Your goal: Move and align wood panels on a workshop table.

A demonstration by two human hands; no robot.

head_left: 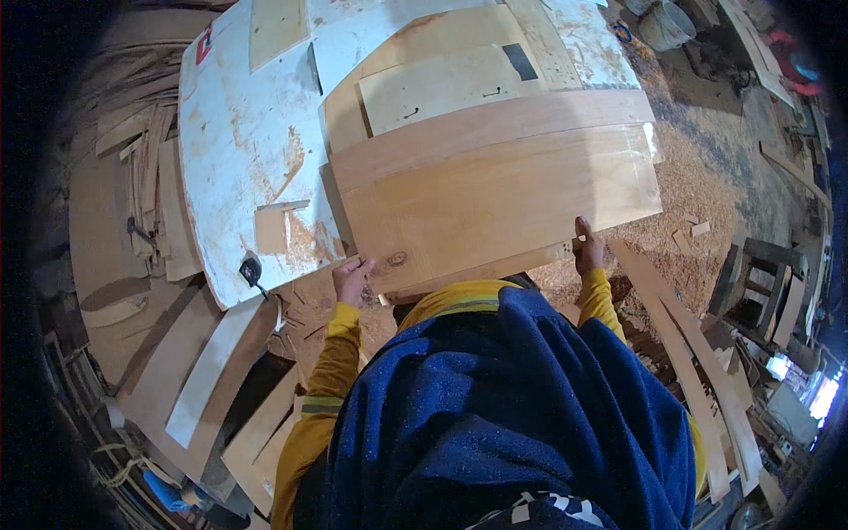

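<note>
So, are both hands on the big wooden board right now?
Yes: the left hand grips the wooden board at its near left corner, the right hand at its near right edge.

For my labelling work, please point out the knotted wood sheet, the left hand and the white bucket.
knotted wood sheet (503,208), head view, middle of face
left hand (352,279), head view, back of hand
white bucket (667,25), head view, side wall

A stained white surface (238,132) carries overlapping plywood sheets (495,203), a small wood block (271,228) and thinner offcuts (442,84)
</note>
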